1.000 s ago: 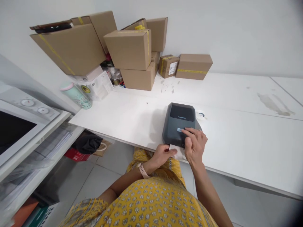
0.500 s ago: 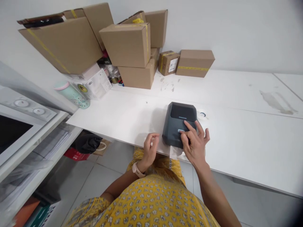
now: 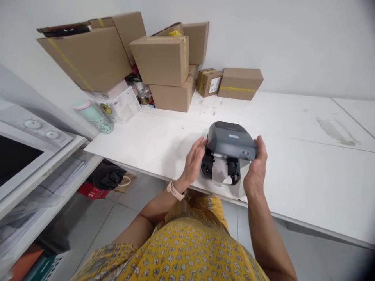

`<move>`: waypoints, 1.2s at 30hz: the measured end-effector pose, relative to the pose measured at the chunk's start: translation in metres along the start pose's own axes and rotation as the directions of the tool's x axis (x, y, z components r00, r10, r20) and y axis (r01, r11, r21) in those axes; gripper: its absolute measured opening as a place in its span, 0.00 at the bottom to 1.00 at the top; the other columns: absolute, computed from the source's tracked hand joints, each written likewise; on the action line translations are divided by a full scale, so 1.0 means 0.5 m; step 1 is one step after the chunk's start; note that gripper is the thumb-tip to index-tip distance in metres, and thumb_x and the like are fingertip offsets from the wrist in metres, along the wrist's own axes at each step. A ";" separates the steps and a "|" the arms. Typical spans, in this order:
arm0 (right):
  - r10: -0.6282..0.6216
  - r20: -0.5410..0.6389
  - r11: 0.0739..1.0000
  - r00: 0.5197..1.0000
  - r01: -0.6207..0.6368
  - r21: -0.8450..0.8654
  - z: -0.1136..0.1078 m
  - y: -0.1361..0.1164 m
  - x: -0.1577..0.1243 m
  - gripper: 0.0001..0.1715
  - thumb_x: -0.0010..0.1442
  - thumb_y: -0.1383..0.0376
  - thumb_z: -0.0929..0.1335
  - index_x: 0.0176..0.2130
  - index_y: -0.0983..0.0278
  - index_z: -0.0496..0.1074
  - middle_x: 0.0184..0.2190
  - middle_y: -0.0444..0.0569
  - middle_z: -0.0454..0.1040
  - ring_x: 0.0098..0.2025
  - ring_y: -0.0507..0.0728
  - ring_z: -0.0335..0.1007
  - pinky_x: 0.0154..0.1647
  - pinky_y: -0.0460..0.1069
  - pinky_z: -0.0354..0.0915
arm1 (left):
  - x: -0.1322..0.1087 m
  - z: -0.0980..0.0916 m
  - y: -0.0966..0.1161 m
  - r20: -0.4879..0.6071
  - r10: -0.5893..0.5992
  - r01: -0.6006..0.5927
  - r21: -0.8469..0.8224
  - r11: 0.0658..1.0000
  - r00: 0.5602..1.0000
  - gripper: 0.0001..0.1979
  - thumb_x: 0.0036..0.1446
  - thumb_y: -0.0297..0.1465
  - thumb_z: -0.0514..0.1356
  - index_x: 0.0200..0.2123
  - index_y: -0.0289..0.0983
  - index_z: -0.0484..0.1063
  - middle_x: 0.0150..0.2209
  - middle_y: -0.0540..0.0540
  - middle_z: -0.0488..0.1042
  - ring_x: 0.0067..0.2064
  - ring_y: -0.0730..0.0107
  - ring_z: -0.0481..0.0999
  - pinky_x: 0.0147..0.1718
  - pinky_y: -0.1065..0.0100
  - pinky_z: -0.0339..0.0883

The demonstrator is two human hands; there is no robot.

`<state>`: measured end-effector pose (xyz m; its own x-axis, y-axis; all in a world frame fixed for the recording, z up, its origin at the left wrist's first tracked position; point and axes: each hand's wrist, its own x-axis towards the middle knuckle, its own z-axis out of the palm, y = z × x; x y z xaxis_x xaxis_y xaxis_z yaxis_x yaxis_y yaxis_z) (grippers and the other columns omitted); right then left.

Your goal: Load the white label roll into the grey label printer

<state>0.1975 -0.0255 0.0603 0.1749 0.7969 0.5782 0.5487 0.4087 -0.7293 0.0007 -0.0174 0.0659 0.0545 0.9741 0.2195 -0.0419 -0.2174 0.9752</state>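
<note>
A dark grey label printer point(image 3: 222, 146) sits near the table's front edge. Its lid point(image 3: 231, 138) is raised and blurred by motion, and the black inside of the base point(image 3: 206, 166) shows underneath. White paper point(image 3: 219, 170) lies in the middle of the base and curls at its front end. My right hand point(image 3: 255, 168) grips the lid's right front corner, thumb toward me, with some fingers hidden behind it. My left hand point(image 3: 193, 162), a pink watch band on its wrist, has its fingers stretched along the printer's left side, the fingertips at the seam between lid and base.
Cardboard boxes point(image 3: 159, 62) are stacked at the back left, with two smaller ones point(image 3: 240, 84) against the wall. A mint tumbler point(image 3: 93, 117) leans by a white box point(image 3: 124, 105). At far left stands a microwave point(image 3: 26, 144) on a shelf. The white table point(image 3: 293, 175) extends right.
The printer's lid has come up, baring the inside and the paper. My right hand has moved from the top button to the lid's right corner. My left hand has reached the printer's left side.
</note>
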 end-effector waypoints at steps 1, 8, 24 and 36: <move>-0.034 -0.012 0.999 0.999 0.034 0.008 0.001 -0.004 0.034 0.37 0.73 0.46 0.49 0.74 0.54 0.46 0.75 0.53 0.50 0.75 0.64 0.49 0.74 0.68 0.51 | 0.018 0.002 -0.004 -0.010 0.020 -0.020 -0.003 1.000 1.000 0.27 0.72 0.43 0.49 0.70 0.44 0.56 0.69 0.44 0.66 0.71 0.59 0.63 0.69 0.56 0.57; -0.154 -0.102 0.988 0.983 0.152 -0.027 0.033 0.000 0.259 0.38 0.73 0.45 0.52 0.72 0.60 0.50 0.71 0.58 0.56 0.71 0.62 0.57 0.72 0.65 0.55 | 0.102 0.029 -0.093 -0.025 -0.137 0.138 0.299 0.944 0.990 0.31 0.62 0.31 0.58 0.68 0.39 0.59 0.69 0.37 0.64 0.70 0.54 0.63 0.64 0.56 0.61; -0.283 0.037 0.913 0.958 0.281 -0.295 0.016 0.053 0.226 0.26 0.74 0.57 0.55 0.59 0.64 0.70 0.54 0.62 0.75 0.57 0.62 0.71 0.60 0.59 0.64 | 0.122 0.051 -0.100 -0.052 -0.206 0.198 0.581 0.790 0.977 0.41 0.54 0.29 0.62 0.70 0.41 0.55 0.65 0.39 0.71 0.63 0.47 0.72 0.61 0.54 0.64; 0.105 0.867 0.720 0.488 0.564 -0.405 0.092 0.093 0.160 0.22 0.61 0.71 0.64 0.52 0.64 0.78 0.38 0.58 0.84 0.46 0.64 0.81 0.67 0.64 0.53 | 0.129 0.027 -0.114 0.020 -0.194 0.147 0.580 0.802 0.981 0.45 0.52 0.22 0.58 0.73 0.44 0.50 0.57 0.44 0.78 0.57 0.50 0.78 0.58 0.55 0.67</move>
<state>0.1994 0.0781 0.0557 -0.5653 0.8173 -0.1119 0.8246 0.5635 -0.0505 0.0202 0.0569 0.0246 0.0815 0.9963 0.0267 0.5526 -0.0675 0.8307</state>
